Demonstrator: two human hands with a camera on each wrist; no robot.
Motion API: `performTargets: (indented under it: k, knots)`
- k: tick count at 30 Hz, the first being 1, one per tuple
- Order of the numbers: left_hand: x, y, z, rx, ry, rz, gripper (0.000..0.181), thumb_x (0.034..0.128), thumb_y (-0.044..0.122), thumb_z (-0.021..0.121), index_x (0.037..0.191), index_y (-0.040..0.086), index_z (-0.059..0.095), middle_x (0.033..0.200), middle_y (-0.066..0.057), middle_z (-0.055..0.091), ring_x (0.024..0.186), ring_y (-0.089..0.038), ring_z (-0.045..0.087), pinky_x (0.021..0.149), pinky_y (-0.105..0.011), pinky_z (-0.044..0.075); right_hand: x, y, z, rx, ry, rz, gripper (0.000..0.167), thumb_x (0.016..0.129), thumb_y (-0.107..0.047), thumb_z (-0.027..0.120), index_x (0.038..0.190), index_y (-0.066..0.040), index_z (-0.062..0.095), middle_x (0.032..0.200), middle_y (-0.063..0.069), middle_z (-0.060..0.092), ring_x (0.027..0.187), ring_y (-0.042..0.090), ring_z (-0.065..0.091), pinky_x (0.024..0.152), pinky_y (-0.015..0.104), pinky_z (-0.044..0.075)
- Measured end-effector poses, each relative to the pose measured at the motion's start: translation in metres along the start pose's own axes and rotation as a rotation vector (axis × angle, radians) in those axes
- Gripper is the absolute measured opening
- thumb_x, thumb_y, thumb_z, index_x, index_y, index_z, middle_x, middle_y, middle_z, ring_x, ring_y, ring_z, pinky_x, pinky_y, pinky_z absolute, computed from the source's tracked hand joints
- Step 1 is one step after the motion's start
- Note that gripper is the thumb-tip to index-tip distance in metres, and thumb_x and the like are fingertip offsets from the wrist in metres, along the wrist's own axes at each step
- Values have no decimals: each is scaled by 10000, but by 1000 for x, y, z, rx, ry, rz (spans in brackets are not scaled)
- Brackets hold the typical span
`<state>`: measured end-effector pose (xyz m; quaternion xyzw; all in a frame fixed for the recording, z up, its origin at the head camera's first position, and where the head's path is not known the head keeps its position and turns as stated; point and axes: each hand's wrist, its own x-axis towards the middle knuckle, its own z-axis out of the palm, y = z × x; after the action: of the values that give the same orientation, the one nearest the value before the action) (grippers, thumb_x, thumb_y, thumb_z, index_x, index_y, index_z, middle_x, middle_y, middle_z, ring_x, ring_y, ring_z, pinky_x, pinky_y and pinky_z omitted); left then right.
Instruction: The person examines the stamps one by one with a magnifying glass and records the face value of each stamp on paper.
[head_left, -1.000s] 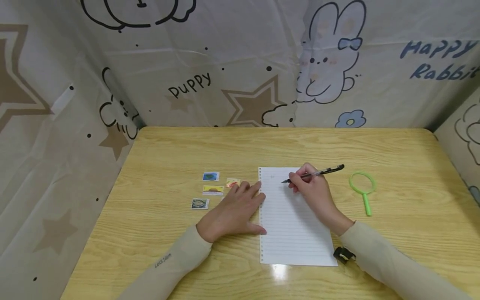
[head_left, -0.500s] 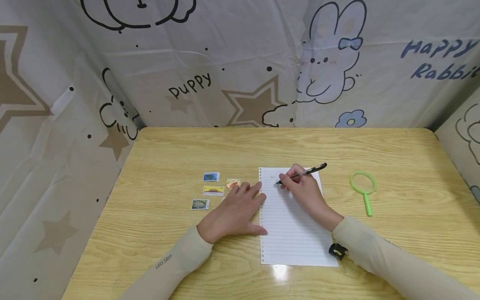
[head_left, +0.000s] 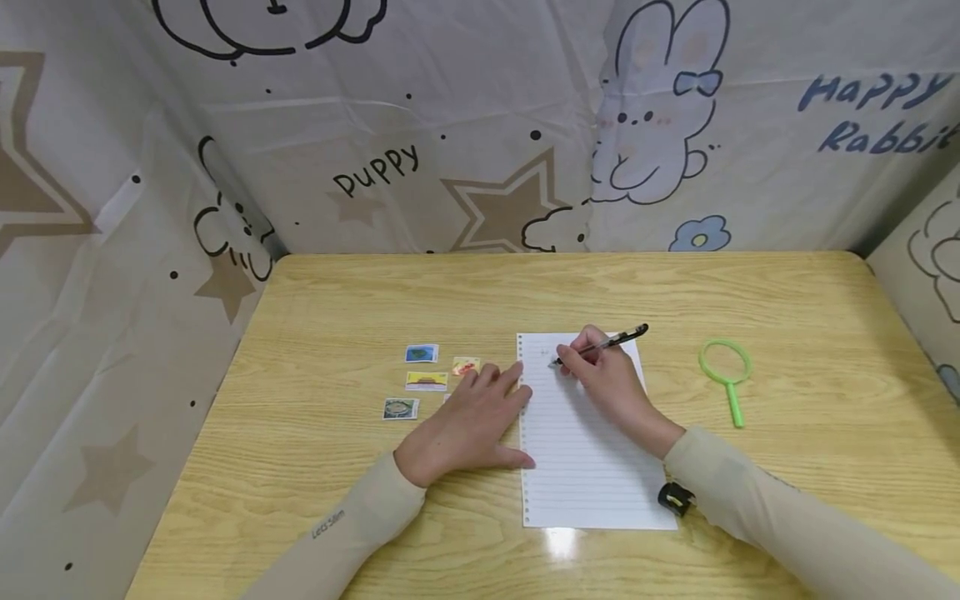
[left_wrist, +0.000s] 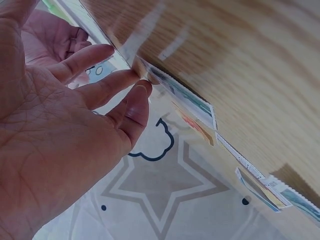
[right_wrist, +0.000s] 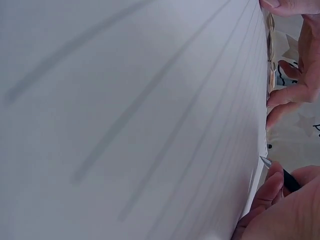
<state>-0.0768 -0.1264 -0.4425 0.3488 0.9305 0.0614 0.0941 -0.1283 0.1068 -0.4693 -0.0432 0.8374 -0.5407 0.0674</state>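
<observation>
A lined sheet of paper (head_left: pixel 585 450) with holes down its left side lies on the table. My right hand (head_left: pixel 611 383) pinches a black pen (head_left: pixel 622 337), its tip at the upper part of the sheet near small faint marks. In the right wrist view the pen tip (right_wrist: pixel 266 161) meets the paper (right_wrist: pixel 150 120). My left hand (head_left: pixel 472 425) rests with spread fingers on the sheet's left edge. Beside it lie small stamps: a blue one (head_left: pixel 422 353), a yellow one (head_left: pixel 426 382), a green-grey one (head_left: pixel 401 408) and a red-patterned one (head_left: pixel 466 366), another mostly hidden under the hand.
A green magnifying glass (head_left: pixel 734 406) lies right of the sheet. A small black device (head_left: pixel 675 498) sits at the right wrist, over the sheet's lower right edge. A patterned cloth (head_left: pixel 300 167) hangs behind and left of the wooden table (head_left: pixel 360 300).
My right hand has moved left with the pen, bringing the tip closer to the sheet's left side, then stays nearly in place. My left hand has not visibly moved.
</observation>
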Motion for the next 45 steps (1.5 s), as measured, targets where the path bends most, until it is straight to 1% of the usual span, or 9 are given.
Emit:
performTargets:
  k: [4, 8, 12, 20, 33, 36, 38, 41, 45]
  knots:
    - [0, 1, -1, 0, 3, -4, 815, 874, 710, 813, 1372, 97, 613, 1643, -177, 440, 1327, -363, 478, 1052, -510, 425, 0, -1, 0, -6, -4, -5, 204, 1089, -230, 696, 963, -95, 609, 874, 68, 764, 764, 194, 626, 630, 253, 428]
    - [0, 1, -1, -6, 3, -1, 806, 874, 707, 816, 1365, 100, 615, 1642, -180, 442, 1327, -365, 478, 1050, -507, 422, -1, 0, -1, -22, -4, 1, 205, 1090, -214, 690, 947, -100, 598, 861, 69, 766, 779, 214, 652, 636, 262, 431]
    - [0, 1, -1, -7, -1, -3, 805, 877, 705, 815, 1370, 101, 614, 1648, -184, 438, 1336, -369, 475, 1052, -508, 419, -2, -1, -1, -25, -7, 4, 221, 1088, -236, 696, 945, -100, 595, 866, 60, 774, 806, 217, 675, 645, 265, 433]
    - [-1, 1, 0, -8, -4, -3, 806, 873, 701, 820, 1370, 100, 613, 1655, -190, 433, 1330, -368, 472, 1044, -503, 420, -1, -2, -3, -2, 14, 22, 217, 1086, -201, 693, 936, -80, 591, 851, 59, 767, 781, 211, 653, 629, 255, 433]
    - [-1, 0, 0, -10, -7, -9, 817, 877, 710, 809, 1381, 100, 607, 1662, -190, 426, 1337, -366, 469, 1050, -508, 421, -1, -2, -3, -5, 12, 6, 220, 1087, -213, 692, 940, -76, 603, 863, 79, 769, 792, 215, 661, 643, 259, 441]
    - [-1, 0, 0, -3, -9, -6, 818, 877, 712, 807, 1381, 99, 610, 1665, -190, 426, 1332, -363, 468, 1050, -503, 419, 0, -2, -4, 7, 15, 15, 229, 1083, -221, 698, 935, -71, 610, 865, 79, 776, 794, 211, 659, 648, 259, 428]
    - [-1, -1, 0, 1, -8, -3, 818, 878, 716, 804, 1379, 99, 611, 1663, -191, 428, 1325, -361, 469, 1045, -498, 420, 0, -2, -6, 20, 15, 36, 238, 1082, -233, 698, 934, -68, 614, 863, 79, 773, 790, 211, 645, 649, 263, 429]
    - [0, -1, 1, 1, -7, 2, 811, 878, 714, 804, 1372, 101, 609, 1657, -188, 432, 1315, -359, 471, 1033, -492, 424, -2, -2, -12, 29, 12, 76, 257, 1083, -265, 697, 954, -58, 618, 854, 65, 721, 780, 202, 592, 659, 272, 429]
    - [-1, -1, 1, -9, -6, 2, 807, 877, 711, 809, 1369, 105, 606, 1651, -179, 434, 1317, -359, 470, 1030, -493, 424, -4, -3, -22, 47, 17, 103, 290, 1073, -313, 720, 1018, -41, 635, 809, 22, 598, 735, 159, 530, 650, 270, 433]
